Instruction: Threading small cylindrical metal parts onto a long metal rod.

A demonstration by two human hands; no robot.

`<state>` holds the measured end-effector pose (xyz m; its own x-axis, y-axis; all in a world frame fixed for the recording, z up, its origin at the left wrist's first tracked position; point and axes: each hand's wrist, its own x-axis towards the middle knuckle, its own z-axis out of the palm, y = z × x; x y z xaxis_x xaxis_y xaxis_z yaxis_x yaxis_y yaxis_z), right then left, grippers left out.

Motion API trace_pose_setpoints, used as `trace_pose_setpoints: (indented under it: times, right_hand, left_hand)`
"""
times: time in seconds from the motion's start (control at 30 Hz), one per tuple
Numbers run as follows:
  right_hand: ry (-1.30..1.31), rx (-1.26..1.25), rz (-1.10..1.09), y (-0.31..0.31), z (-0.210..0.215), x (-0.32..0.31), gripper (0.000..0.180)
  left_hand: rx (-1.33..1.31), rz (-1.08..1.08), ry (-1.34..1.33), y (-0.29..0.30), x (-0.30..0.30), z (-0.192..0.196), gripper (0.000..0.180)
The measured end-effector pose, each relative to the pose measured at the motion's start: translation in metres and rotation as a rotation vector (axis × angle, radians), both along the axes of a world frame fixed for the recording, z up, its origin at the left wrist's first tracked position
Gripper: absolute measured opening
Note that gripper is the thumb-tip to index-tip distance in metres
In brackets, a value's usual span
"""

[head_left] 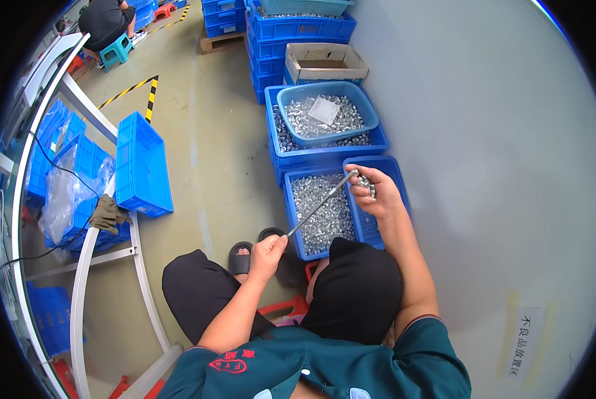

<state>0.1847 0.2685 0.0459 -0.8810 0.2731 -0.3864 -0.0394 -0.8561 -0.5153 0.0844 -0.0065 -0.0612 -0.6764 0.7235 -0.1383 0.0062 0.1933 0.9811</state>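
I have the left hand closed firmly on the lower end of the rod, which slants up and away to the right, over the bin of small metal pieces. At the rod's upper end, the right hand is bent round a few metal parts, thumb and fingertips close together by the tip (whether they pinch it, I cannot tell at this size).

The rod crosses above the pile, and the right hand sits over the basket next to the bin. On that side my margin is tight: the wall rises just past the basket's outer edge. Beyond the bin's far edge, a tray of metal pieces rests in another bin, so reaching forward meets a raised rim. The right knee overlaps the near edge in my view.

Leftward I get more room: a strip of floor runs between the bins and the white frame, where a crate stands tilted on its side.
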Motion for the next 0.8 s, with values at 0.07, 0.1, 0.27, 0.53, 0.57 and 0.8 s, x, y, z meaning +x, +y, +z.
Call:
trace_pose_setpoints:
  times: [0.07,0.1,0.27,0.53,0.57,0.8]
  right_hand:
    - [-0.018,0.033,-0.003,0.002,-0.004,0.001,0.025]
    - [-0.036,0.074,-0.001,0.002,-0.005,0.000,0.025]
    - [-0.024,0.132,0.015,0.000,-0.009,-0.001,0.022]
    - [-0.087,0.139,-0.068,-0.005,-0.010,-0.007,0.015]
    - [-0.087,0.138,-0.065,-0.007,-0.009,-0.008,0.015]
    - [-0.223,0.390,-0.036,-0.010,-0.019,-0.012,0.016]
  left_hand:
    - [-0.002,-0.001,0.013,0.000,0.000,0.003,0.040]
    - [-0.002,-0.001,0.014,0.000,0.000,0.003,0.040]
    - [0.029,0.010,0.004,-0.003,-0.002,-0.001,0.039]
    - [0.009,0.013,0.035,-0.003,-0.002,0.001,0.040]
    - [-0.008,0.013,0.040,-0.004,-0.002,0.004,0.040]
    - [-0.036,0.053,0.069,-0.003,-0.002,-0.003,0.041]
